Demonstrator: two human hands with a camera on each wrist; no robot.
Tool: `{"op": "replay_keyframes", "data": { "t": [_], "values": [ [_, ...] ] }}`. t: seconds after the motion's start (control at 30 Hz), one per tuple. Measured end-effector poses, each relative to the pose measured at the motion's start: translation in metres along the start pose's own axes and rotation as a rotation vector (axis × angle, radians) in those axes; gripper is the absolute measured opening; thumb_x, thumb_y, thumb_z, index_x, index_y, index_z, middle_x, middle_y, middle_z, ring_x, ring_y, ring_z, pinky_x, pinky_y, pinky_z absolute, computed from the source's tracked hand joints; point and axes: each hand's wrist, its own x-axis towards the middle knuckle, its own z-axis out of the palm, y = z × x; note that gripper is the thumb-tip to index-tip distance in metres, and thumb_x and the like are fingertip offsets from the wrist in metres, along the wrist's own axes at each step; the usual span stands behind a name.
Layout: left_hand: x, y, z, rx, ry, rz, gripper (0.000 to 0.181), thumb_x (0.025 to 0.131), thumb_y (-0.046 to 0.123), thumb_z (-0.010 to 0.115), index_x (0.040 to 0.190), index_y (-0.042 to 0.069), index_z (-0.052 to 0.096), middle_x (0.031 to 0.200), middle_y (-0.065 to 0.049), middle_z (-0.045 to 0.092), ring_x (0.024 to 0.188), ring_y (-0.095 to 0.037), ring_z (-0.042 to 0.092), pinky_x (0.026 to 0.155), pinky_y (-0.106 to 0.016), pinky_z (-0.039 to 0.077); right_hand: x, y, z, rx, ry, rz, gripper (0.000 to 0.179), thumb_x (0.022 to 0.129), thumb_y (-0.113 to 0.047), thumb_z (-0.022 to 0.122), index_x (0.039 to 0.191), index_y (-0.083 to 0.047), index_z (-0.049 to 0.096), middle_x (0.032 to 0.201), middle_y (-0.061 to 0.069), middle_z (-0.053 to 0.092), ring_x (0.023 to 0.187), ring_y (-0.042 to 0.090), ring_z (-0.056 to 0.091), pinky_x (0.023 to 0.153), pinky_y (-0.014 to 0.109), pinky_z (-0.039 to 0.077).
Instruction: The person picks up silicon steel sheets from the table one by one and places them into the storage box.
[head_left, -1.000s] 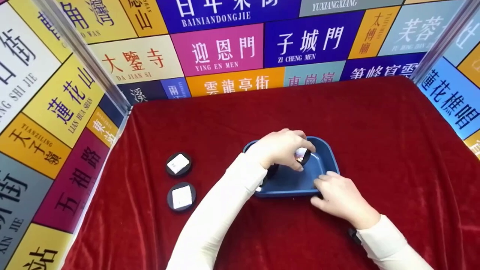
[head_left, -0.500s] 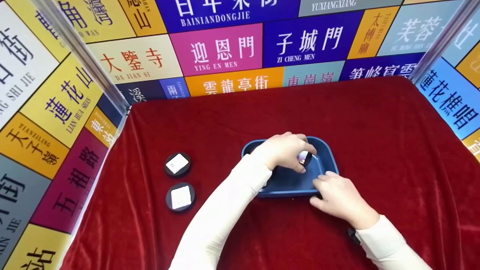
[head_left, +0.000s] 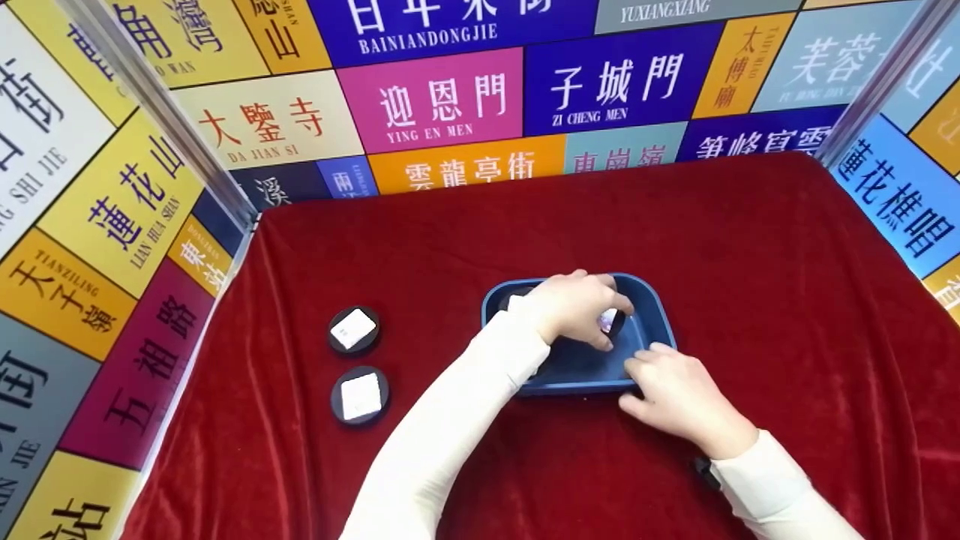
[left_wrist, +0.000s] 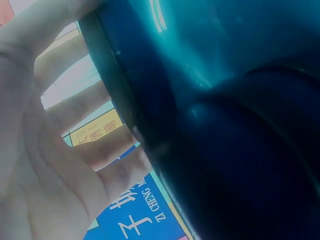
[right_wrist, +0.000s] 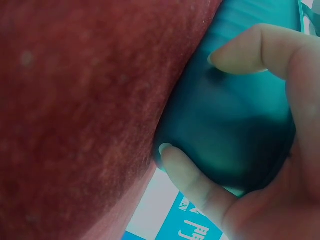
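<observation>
In the head view, my left hand (head_left: 581,309) reaches over a blue rounded bin (head_left: 574,388) and grips a small dark round object (head_left: 616,322) with a shiny pale patch. The hand hides most of that object, so its kind is unclear. Further dark shapes in the bin are mostly covered by the hand and sleeve. My right hand (head_left: 671,386) holds the bin's near right corner. From the right wrist, my thumb and a finger press on the bin's smooth outer wall (right_wrist: 235,110). The left wrist view is dark, with my fingers (left_wrist: 85,105) against a dark edge.
Two black discs with white labels lie left of the bin: a farther disc (head_left: 353,331) and a nearer disc (head_left: 360,396). A wrinkled red cloth (head_left: 450,240) covers the table. Panels of coloured signs (head_left: 431,97) stand behind and at the sides.
My left hand has shifted slightly right and nearer to me, still gripping the dark round object over the bin. My right hand stays at the bin's corner.
</observation>
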Motion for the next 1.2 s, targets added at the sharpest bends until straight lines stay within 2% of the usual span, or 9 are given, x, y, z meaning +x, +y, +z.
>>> {"op": "replay_keyframes", "data": {
  "t": [0.2, 0.43, 0.7, 1.2],
  "values": [
    [0.005, 0.002, 0.004, 0.013, -0.024, -0.019, 0.058, 0.084, 0.046, 0.078, 0.139, 0.043, 0.059, 0.139, 0.006, 0.058, 0.122, -0.019, 0.055, 0.101, -0.038, 0.051, 0.001, 0.000, 0.000, 0.006, -0.017, 0.005, 0.022, 0.069, -0.022, 0.075, 0.066, -0.015, 0.055, 0.066, -0.002, 0.053, 0.066, 0.017, 0.043, 0.054, 0.032, 0.039],
    [0.010, 0.001, 0.013, 0.039, -0.035, 0.019, 0.059, 0.083, 0.045, 0.079, 0.139, 0.041, 0.060, 0.135, 0.004, 0.060, 0.121, -0.019, 0.057, 0.105, -0.039, 0.048, 0.000, 0.000, -0.001, 0.003, -0.009, -0.002, 0.021, 0.068, -0.022, 0.074, 0.066, -0.015, 0.054, 0.066, -0.001, 0.053, 0.066, 0.018, 0.044, 0.054, 0.034, 0.041],
    [0.015, 0.000, 0.019, 0.032, -0.064, 0.020, 0.060, 0.081, 0.045, 0.081, 0.137, 0.043, 0.060, 0.134, 0.005, 0.059, 0.116, -0.023, 0.057, 0.095, -0.041, 0.053, -0.001, 0.000, -0.001, 0.002, 0.016, -0.010, 0.021, 0.067, -0.022, 0.074, 0.065, -0.016, 0.054, 0.066, -0.002, 0.054, 0.065, 0.019, 0.044, 0.054, 0.034, 0.040],
    [0.017, -0.001, 0.025, 0.033, -0.083, 0.016, 0.059, 0.081, 0.043, 0.082, 0.136, 0.045, 0.060, 0.133, 0.004, 0.058, 0.115, -0.023, 0.056, 0.096, -0.042, 0.051, 0.000, 0.001, 0.000, 0.003, 0.016, -0.008, 0.022, 0.067, -0.022, 0.074, 0.065, -0.016, 0.052, 0.066, -0.002, 0.053, 0.065, 0.018, 0.043, 0.054, 0.033, 0.039]
  ]
}}
